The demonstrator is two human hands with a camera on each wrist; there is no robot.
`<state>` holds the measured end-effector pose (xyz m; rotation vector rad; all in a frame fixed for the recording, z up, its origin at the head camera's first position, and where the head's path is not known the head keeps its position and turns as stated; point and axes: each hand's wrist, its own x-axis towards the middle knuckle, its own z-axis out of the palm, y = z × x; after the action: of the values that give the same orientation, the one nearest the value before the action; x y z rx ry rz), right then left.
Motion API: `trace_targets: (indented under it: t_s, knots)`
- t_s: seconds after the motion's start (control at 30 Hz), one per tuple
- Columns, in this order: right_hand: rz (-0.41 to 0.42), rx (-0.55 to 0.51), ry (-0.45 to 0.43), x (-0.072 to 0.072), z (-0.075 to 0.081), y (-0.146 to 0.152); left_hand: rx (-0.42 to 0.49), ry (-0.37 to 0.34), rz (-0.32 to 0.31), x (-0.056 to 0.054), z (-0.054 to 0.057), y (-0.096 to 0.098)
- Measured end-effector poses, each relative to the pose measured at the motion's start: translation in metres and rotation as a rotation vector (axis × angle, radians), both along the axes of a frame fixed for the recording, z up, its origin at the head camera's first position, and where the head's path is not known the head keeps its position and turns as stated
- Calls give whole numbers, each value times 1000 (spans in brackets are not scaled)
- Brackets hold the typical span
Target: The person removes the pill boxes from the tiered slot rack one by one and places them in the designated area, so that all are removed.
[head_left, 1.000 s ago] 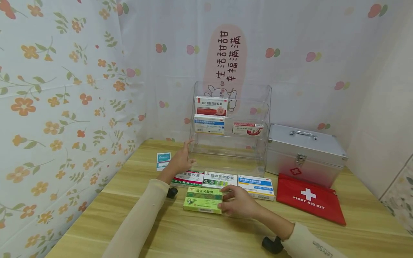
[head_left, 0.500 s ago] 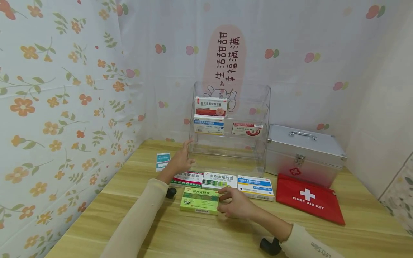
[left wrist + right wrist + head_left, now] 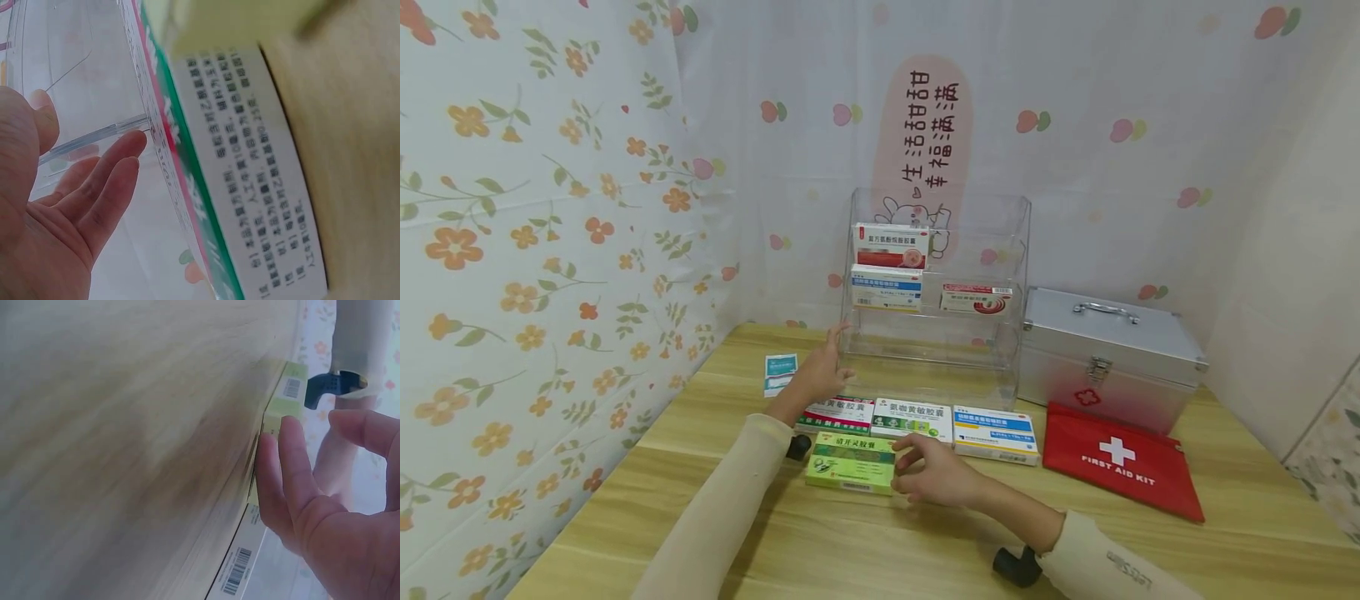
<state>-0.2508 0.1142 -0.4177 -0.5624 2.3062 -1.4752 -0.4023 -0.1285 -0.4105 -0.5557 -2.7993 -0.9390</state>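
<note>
My left hand (image 3: 822, 372) is at the left side of the clear acrylic rack (image 3: 931, 367), fingers spread. In the left wrist view the rack's edge passes between thumb and fingers (image 3: 115, 187); firm contact cannot be told. My right hand (image 3: 938, 472) is at the right end of a green medicine box (image 3: 852, 463) lying flat on the table. Its fingers (image 3: 294, 462) are fairly straight against that end in the right wrist view, the thumb apart. Behind the green box lie a red-and-white medicine box (image 3: 838, 414), a white-and-green one (image 3: 912, 419) and a blue-and-white one (image 3: 996, 433).
Upper tiers of the rack hold a red-and-white box (image 3: 891, 247), a blue-and-white box (image 3: 886, 289) and another red-and-white box (image 3: 976, 299). A silver case (image 3: 1108, 350) and red first aid pouch (image 3: 1122, 461) are at right. Teal-and-white packets (image 3: 780, 373) lie left.
The green box has slid left along the table, with my right hand moving left at its end. My left hand has stayed by the rack.
</note>
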Motion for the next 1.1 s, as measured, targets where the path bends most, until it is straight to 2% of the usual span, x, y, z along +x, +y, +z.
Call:
trace_targets:
  t_s: [0.3,0.47,0.73,0.87,1.0,1.1]
  knots:
    - [-21,-7,-37,0,-2,-7,-11,-4,-10,0,0,1]
    - [15,-46,-64,1,-4,-8,-20,-24,-21,0,3,0]
    - [69,-78,-49,-1,-3,-12,-18,-72,-19,3,9,1]
    - [108,-116,-92,-4,-2,-14,-12,-88,-12,2,10,2]
    - [120,-105,-102,-5,-1,-15,-2,-101,-12,2,10,2]
    - [127,-69,-70,-5,-1,-16,-6,-104,-15,3,11,2]
